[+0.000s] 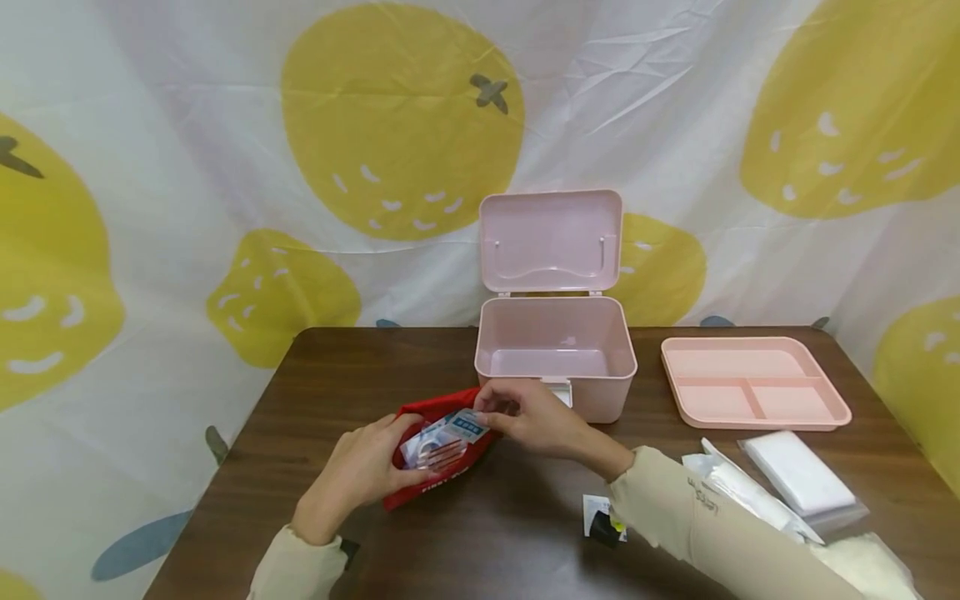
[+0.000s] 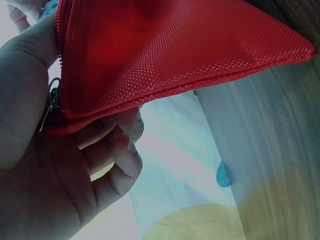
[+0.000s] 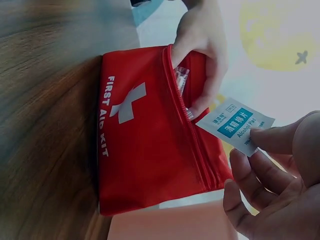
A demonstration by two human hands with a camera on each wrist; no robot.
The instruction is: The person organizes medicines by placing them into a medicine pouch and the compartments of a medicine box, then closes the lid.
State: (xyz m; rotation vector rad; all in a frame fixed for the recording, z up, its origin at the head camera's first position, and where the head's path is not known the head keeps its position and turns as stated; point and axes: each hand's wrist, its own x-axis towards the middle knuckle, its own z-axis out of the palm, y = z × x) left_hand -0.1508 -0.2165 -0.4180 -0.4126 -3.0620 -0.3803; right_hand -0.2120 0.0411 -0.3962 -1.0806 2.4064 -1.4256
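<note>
A red first aid pouch (image 3: 145, 165) with a white cross stands unzipped over the dark table. My left hand (image 1: 360, 467) grips one end of it, thumb at the zipped opening and fingers underneath, as the left wrist view shows. Clear plastic packets (image 1: 438, 450) poke out of the opening. Between thumb and fingertips, my right hand (image 1: 536, 417) pinches a white and blue alcohol pad sachet (image 3: 236, 126), held just outside the pouch mouth. What lies deeper in the pouch is hidden.
Behind the pouch stands a pink box (image 1: 615, 400) with its lid (image 1: 551, 242) raised. To the right are a pink divided tray (image 1: 712, 358) and several white packages (image 1: 798, 471). A small black item (image 1: 604, 529) lies by my right sleeve.
</note>
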